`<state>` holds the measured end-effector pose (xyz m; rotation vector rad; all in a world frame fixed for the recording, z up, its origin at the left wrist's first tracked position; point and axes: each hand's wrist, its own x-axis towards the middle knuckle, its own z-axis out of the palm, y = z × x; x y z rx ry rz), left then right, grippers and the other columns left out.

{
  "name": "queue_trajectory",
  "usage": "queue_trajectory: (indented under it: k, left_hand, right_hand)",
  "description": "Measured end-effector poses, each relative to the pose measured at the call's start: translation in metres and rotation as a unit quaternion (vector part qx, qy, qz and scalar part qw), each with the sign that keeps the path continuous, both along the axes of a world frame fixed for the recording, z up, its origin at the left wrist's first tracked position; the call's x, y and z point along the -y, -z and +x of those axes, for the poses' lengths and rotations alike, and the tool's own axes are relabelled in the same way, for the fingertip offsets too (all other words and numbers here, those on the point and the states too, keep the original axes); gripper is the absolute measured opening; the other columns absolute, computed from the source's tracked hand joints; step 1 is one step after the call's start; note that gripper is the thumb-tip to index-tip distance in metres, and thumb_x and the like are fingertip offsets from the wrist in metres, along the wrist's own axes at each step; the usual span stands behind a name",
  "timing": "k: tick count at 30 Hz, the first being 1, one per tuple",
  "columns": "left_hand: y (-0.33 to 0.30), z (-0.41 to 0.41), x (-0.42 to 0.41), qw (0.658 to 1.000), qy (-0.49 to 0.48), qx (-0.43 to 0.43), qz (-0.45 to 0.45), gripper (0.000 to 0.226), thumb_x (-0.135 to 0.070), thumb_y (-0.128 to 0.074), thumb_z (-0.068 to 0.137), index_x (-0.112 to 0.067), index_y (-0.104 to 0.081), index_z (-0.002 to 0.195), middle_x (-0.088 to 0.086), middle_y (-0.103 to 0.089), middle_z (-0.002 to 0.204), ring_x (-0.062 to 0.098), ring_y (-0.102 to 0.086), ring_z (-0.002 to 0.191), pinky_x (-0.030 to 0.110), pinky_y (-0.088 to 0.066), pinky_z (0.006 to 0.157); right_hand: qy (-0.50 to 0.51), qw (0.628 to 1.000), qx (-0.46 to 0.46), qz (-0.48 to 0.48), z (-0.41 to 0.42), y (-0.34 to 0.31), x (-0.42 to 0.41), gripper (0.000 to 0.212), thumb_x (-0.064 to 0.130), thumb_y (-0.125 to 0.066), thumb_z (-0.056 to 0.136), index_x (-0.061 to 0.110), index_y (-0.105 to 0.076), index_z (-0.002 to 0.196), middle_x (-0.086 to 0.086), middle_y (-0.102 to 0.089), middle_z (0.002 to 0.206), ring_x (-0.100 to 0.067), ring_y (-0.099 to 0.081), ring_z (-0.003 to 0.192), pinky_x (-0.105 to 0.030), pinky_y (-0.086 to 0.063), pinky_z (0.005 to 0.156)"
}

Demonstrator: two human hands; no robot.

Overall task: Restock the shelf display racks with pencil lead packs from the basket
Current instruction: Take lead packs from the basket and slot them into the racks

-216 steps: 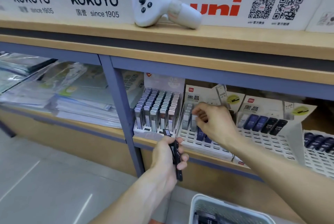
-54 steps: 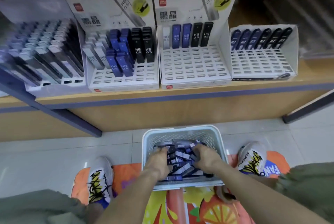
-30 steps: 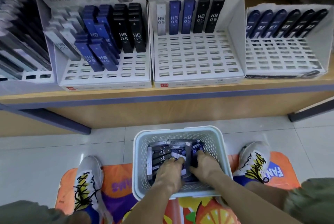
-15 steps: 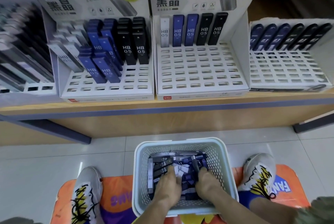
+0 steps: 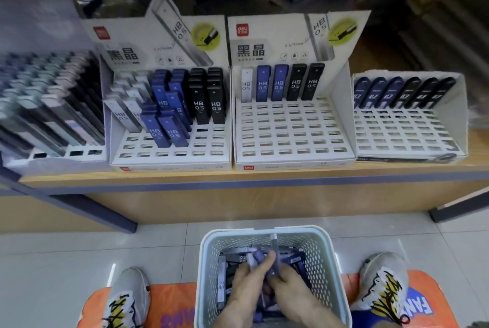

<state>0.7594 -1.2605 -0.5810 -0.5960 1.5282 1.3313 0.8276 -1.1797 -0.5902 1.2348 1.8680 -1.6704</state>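
Observation:
A pale perforated basket (image 5: 209, 256) stands on the floor between my feet, filled with several pencil lead packs (image 5: 238, 253). Both hands are inside it. My left hand (image 5: 247, 284) grips a bluish pack (image 5: 256, 259). My right hand (image 5: 289, 289) pinches a slim grey-blue pack (image 5: 275, 253) that stands upright above the heap. On the shelf, the left white rack (image 5: 169, 161) holds white, blue and black packs in several rows. The middle rack (image 5: 291, 137) has one back row of packs. The right rack (image 5: 407, 134) also holds a single back row.
A fourth rack (image 5: 50, 105) of slim packs sits at the far left of the wooden shelf (image 5: 251, 176). A blue-grey shelf post (image 5: 87, 211) slants down to the tiled floor. My shoes (image 5: 127, 298) rest on an orange mat (image 5: 169, 306) either side of the basket.
My hands have drawn together in the basket, and the right hand has lifted a slim pack upright. The view has tilted, showing more of the racks' header cards.

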Motion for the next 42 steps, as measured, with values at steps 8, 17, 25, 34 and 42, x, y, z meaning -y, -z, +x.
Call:
queue_trajectory:
  k: [8, 17, 25, 34, 42]
  left_hand:
    - [-0.056, -0.008, 0.008, 0.994, -0.088, -0.030, 0.055, 0.025, -0.006, -0.078, 0.087, 0.017, -0.070, 0.094, 0.026, -0.073, 0.073, 0.029, -0.068, 0.048, 0.030, -0.054, 0.042]
    - [-0.184, -0.044, 0.024, 0.973, -0.119, -0.170, 0.106, 0.030, -0.024, -0.079, 0.088, 0.004, -0.070, 0.095, 0.016, -0.073, 0.067, 0.031, -0.070, 0.071, 0.040, -0.056, 0.071]
    - [-0.298, -0.086, 0.040, 0.923, -0.077, -0.302, 0.225, 0.038, -0.044, -0.067, 0.093, -0.007, -0.058, 0.087, 0.007, -0.059, 0.063, 0.028, -0.061, 0.066, 0.041, -0.049, 0.070]
    - [-0.354, -0.115, 0.067, 0.890, -0.001, -0.357, 0.284, 0.037, -0.048, -0.060, 0.098, -0.011, -0.068, 0.095, -0.004, -0.029, 0.056, 0.009, -0.023, 0.040, 0.022, -0.024, 0.037]
    - [-0.327, -0.132, 0.095, 0.880, 0.033, -0.396, 0.261, 0.021, -0.021, -0.074, 0.092, -0.008, -0.066, 0.106, -0.006, -0.037, 0.048, 0.009, -0.028, 0.038, 0.024, -0.027, 0.039]
  right_hand:
    - [-0.035, 0.997, -0.025, 0.057, -0.004, -0.076, 0.003, 0.022, 0.020, -0.055, 0.103, 0.035, -0.065, 0.116, 0.010, -0.070, 0.101, -0.006, -0.066, 0.096, -0.011, -0.050, 0.079]
    - [-0.222, 0.915, -0.084, 0.327, -0.026, -0.246, 0.001, 0.025, 0.032, -0.040, 0.106, 0.025, -0.055, 0.125, 0.001, -0.051, 0.117, -0.017, -0.054, 0.126, -0.026, -0.040, 0.096]
    - [-0.133, 0.932, -0.300, 0.156, -0.051, -0.339, -0.002, 0.029, 0.038, -0.044, 0.105, 0.029, -0.071, 0.097, 0.028, -0.066, 0.079, 0.007, -0.058, 0.081, -0.024, -0.043, 0.080]
    - [-0.104, 0.899, -0.417, 0.080, -0.093, -0.364, 0.005, 0.018, 0.010, -0.058, 0.102, 0.015, -0.073, 0.108, 0.007, -0.057, 0.068, -0.010, -0.053, 0.064, -0.021, -0.052, 0.063]
    - [-0.149, 0.903, -0.396, 0.072, -0.116, -0.348, 0.018, 0.016, 0.024, -0.076, 0.090, 0.023, -0.077, 0.105, -0.002, -0.075, 0.091, -0.013, -0.070, 0.082, -0.029, -0.059, 0.078]
